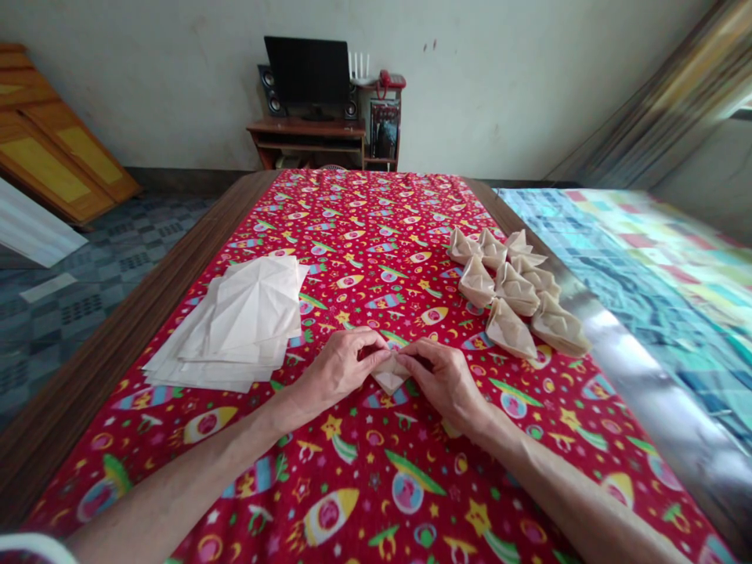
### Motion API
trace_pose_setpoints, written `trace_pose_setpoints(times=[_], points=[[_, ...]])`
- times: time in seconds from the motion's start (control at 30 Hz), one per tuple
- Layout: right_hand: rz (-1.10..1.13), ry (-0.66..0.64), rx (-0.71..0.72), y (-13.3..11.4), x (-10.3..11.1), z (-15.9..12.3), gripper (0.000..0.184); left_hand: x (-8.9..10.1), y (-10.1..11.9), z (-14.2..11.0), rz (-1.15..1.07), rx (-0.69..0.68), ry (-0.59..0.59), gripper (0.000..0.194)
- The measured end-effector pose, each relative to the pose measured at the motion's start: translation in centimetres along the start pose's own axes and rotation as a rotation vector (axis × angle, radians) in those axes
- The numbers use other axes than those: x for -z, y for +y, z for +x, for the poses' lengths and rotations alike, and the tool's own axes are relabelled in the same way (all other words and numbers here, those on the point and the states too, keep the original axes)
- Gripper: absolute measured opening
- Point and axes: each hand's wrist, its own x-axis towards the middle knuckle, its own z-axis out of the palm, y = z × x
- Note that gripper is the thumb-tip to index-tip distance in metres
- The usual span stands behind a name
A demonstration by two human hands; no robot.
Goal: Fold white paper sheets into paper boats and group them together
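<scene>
Between my hands, over the middle of the red cloth, is a small piece of folded paper (pixel 390 381) with a pointed lower end. My left hand (pixel 346 360) pinches its upper left edge between thumb and fingers. On the other side, my right hand (pixel 442 376) pinches the upper right edge, its thumb close to the left one. The fingers cover part of the paper's top. To the left lies a loose stack of creased off-white paper sheets (pixel 255 305). Several folded paper shapes (pixel 517 290) with raised points sit grouped on the right.
A red patterned cloth (pixel 352 486) covers the table, whose brown wooden edge (pixel 76 392) shows at left. Beyond its far end stand a desk (pixel 305 129) with a black monitor (pixel 309 70) and a red telephone (pixel 391 81). A bed with a patchwork cover (pixel 658 258) is at right.
</scene>
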Motion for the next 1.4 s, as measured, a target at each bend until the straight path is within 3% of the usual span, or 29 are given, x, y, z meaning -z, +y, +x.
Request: trace_pose_setpoints(times=[0.73, 1.4], points=[[-0.022, 0.047, -0.036, -0.7, 0.2, 0.0, 0.028, 0.2, 0.9, -0.1, -0.050, -0.013, 0.035, 0.015], [-0.150, 0.239, -0.099, 0.8, 1.4, 0.6, 0.020, 0.8, -0.8, -0.1, 0.068, 0.187, 0.300, 0.016]])
